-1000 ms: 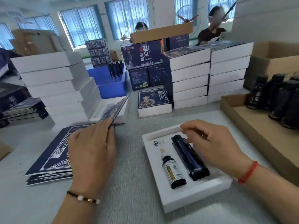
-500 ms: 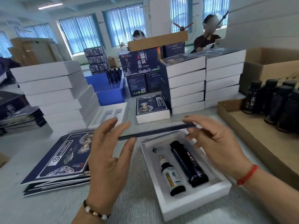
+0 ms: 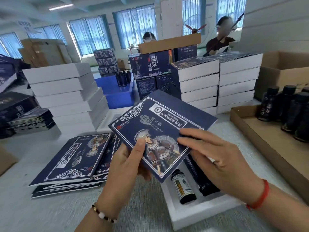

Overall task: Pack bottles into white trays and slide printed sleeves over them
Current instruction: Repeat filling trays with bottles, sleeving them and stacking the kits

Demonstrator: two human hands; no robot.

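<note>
A dark blue printed sleeve [image 3: 160,129] with a costumed figure on its face is held above the table, tilted toward me. My left hand [image 3: 127,166] grips its near left edge, thumb on the printed face and fingers underneath. My right hand [image 3: 215,163] holds its right side, fingers laid across the face. Below it lies a white tray [image 3: 197,213] with a small dropper bottle [image 3: 183,188] and a long dark bottle [image 3: 203,181] lying side by side; the sleeve hides the tray's far half.
A pile of flat sleeves [image 3: 75,158] lies at the left. Empty white trays [image 3: 66,96] are stacked behind it, sleeved boxes [image 3: 217,84] at the back. A cardboard tray [image 3: 260,136] with several dark bottles [image 3: 287,106] runs along the right. Two people sit beyond.
The sleeve was edge-on and flat between both hands; now it is turned face up and tilted over the tray. Earlier still, my left hand was lifting it from the pile.
</note>
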